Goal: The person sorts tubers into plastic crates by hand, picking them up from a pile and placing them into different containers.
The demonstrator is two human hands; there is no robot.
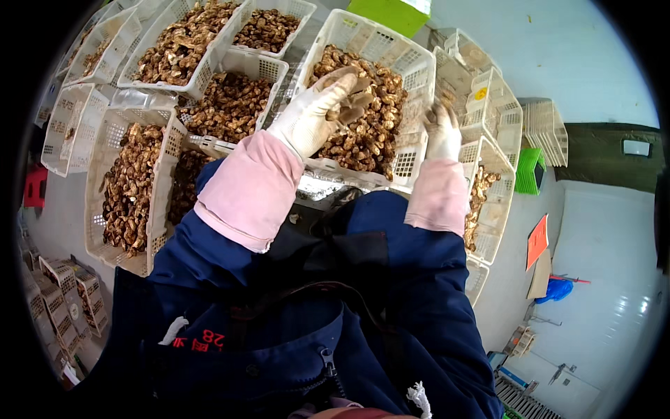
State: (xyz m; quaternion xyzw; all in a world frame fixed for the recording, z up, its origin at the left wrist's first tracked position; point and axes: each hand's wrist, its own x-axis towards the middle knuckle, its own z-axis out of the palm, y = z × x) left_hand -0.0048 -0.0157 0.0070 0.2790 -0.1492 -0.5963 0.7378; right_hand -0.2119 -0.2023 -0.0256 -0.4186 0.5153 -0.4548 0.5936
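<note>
A white perforated plastic crate (419,73) in front of me holds a heap of brown, pale-edged mushrooms (373,129). My left hand (324,112), in a white glove with soiled fingertips, hovers over the heap with its fingers apart; I see nothing held in it. At the crate's right rim is my right hand (443,133), gloved the same way, its fingers loosely bent and apart. It lies between this crate and the crates on the right, and its fingertips are partly lost against them. Pink cuffs cover both forearms.
More mushroom-filled crates stand on the left, including a long one (94,202) and one behind it (272,70). Crates (499,105) line the right, one lower one (492,209) holding mushrooms. A green box (391,15) stands beyond; an orange sheet (537,241) is farther right.
</note>
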